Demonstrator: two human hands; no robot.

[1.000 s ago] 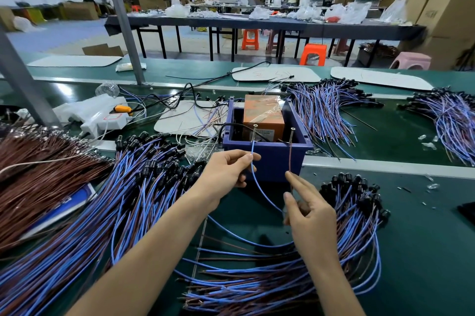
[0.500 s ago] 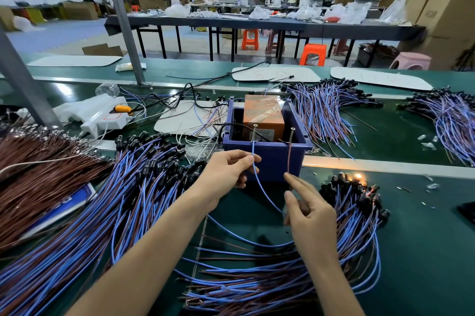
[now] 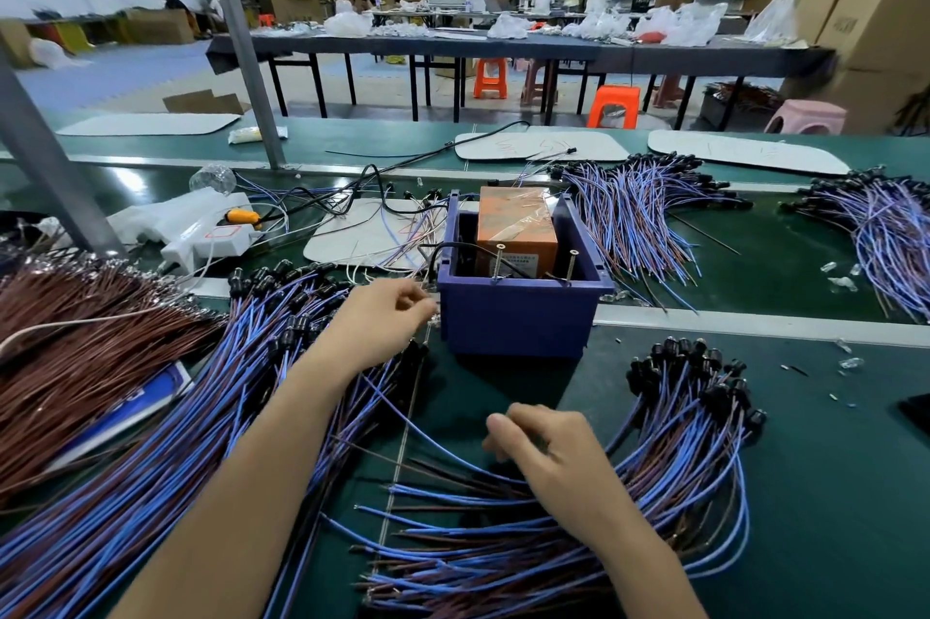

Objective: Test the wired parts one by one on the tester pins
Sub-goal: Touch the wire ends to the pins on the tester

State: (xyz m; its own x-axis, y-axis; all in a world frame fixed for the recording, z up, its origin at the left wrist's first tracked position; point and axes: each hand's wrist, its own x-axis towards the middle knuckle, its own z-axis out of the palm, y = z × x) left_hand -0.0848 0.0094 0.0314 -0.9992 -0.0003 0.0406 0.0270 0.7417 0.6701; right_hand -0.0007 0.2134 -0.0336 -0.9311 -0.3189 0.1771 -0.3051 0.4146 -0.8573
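Head view. Left hand (image 3: 382,324) sits just beside the left wall of the blue tester box (image 3: 523,321), fingertips pinched together. It is too blurred there, so I cannot tell what they hold. Right hand (image 3: 548,460) is low over the near pile of wired parts (image 3: 679,457), fingers curled. I cannot tell if it grips a wire. Two tester pins (image 3: 498,261) stand upright at the box's front rim, apart from both hands.

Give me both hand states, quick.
Left hand: pinches what looks like a wire beside the blue box.
Right hand: curled over the wire pile; hold cannot be told.
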